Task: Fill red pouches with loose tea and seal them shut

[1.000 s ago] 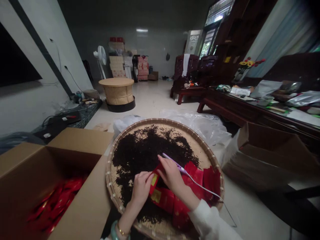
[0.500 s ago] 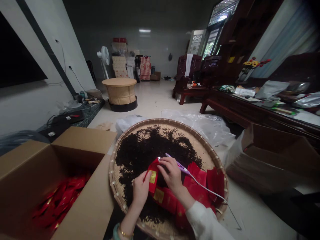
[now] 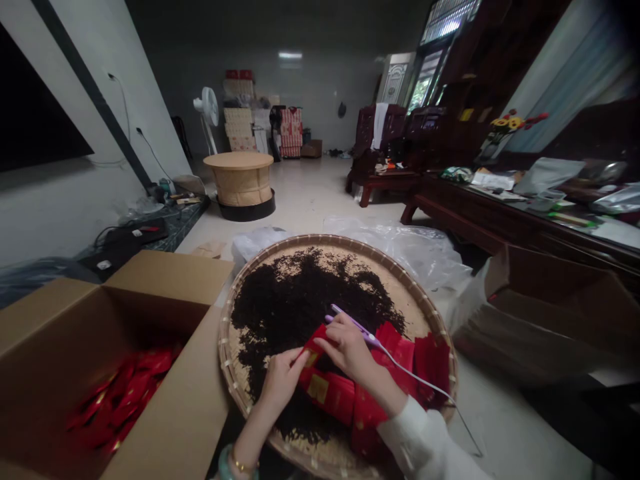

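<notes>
A small red foil packet (image 3: 313, 348) with a gold label is held between my two hands over the round woven bamboo tray (image 3: 231, 373). My left hand (image 3: 281, 381) pinches its lower left side. Closed at the packet's upper end is my right hand (image 3: 347, 348), thumb and fingers together. A purple hair-straightener-like tool (image 3: 356, 325) with a white cord lies along the far side of my right fingers; whether they also grip it is unclear. Dark loose tea leaves (image 3: 295, 300) spread across the tray. More red packets (image 3: 334, 399) lie flat below my hands and to the right.
At the left stands an open cardboard box (image 3: 167, 280) holding many red packets (image 3: 127, 400). Another open box (image 3: 540, 320) is at the right. Clear plastic sheeting (image 3: 415, 247) lies on the floor behind the tray. Farther off are a round drum-shaped table (image 3: 239, 177) and a long dark wooden table (image 3: 465, 207).
The packet has tipped over to the right, and its silvery open end no longer shows. My left hand has turned with it, and my right fingers have closed in over its upper end.
</notes>
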Available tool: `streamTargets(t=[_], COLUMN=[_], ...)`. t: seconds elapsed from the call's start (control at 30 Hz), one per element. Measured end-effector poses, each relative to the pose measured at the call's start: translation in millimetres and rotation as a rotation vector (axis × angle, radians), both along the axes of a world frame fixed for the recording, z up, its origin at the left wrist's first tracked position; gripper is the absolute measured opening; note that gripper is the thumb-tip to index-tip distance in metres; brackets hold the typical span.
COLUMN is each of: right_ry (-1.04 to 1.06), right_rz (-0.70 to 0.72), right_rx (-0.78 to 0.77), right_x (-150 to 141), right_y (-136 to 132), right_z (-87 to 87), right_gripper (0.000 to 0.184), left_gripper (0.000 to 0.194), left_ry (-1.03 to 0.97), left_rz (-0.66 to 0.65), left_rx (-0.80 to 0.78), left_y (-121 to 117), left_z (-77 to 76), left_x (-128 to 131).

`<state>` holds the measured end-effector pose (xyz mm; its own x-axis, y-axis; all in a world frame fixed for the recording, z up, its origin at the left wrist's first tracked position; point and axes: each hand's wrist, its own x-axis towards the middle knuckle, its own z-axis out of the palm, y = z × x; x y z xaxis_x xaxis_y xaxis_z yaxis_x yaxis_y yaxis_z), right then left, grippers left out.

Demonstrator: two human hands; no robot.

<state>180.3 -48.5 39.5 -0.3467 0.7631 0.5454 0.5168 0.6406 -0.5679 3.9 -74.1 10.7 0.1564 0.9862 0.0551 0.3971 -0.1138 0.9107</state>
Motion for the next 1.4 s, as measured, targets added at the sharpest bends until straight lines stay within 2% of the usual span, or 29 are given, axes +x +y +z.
streamTargets(t=[0.07,0.17,0.27,0.37,0.5,0.63,0.83,0.93,1.03,1.13,1.23,1.27,1.33,1.4], right_ry=[0.031,0.078,0.073,0.112,0.281,0.331,0.299,0.302,0.340,0.394,0.373,0.349,0.298,0.262], right_rz=[0.012,0.000,0.015,0.132,0.281,0.302,0.431,0.421,0.414,0.447,0.420,0.410,0.396,0.340], right_rx=[-0.014,-0.081,-0.253,-0.445,-0.649,-0.802,-0.898,-0.954,-1.022,-1.078,-1.085,-1.073,-1.022,-0.910], right_x=[0,1,2,4,5,3,3,4,3,3,2,2,-1,-5], right_y=[-3,-6,-6,-7,-8,-9,-12,-13,-12,-12,-10,-10,-7,-5], right_z=[3.1,5.5,9.6,16.0,16.3,4.5,-5.6,-7.8,-11.3,-15.5,-19.5,-20.7,-22.8,-24.7], right_gripper=[0.035,0.026,0.015,0.014,0.025,0.033,0.046,0.051,0.058,0.064,0.065,0.065,0.066,0.065], left_gripper=[0.032,0.039,0.048,0.052,0.060,0.061,0.058,0.056,0.055,0.053,0.047,0.046,0.053,0.060], left_ry=[-0.064,-0.239,-0.376,-0.429,-0.472,-0.404,-0.330,-0.373,-0.382,-0.245,0.047,0.175,0.423,0.585], left_rz=[0.007,0.050,0.068,0.026,-0.017,-0.070,-0.088,-0.107,-0.055,0.059,0.190,0.175,0.041,-0.067], left_rx=[-0.047,-0.211,-0.311,-0.329,-0.371,-0.352,-0.316,-0.339,-0.341,-0.214,0.167,0.320,0.536,0.590], left_y=[2,4,4,3,0,-1,0,1,5,7,3,-1,-8,-12], left_z=[-3.1,-7.7,-7.7,-1.2,8.1,9.9,12.3,12.2,8.9,3.4,-1.1,-1.9,-3.3,-5.6], left_x=[-3,-7,-8,-8,-9,-10,-14,-16,-18,-21,-21,-20,-15,-9])
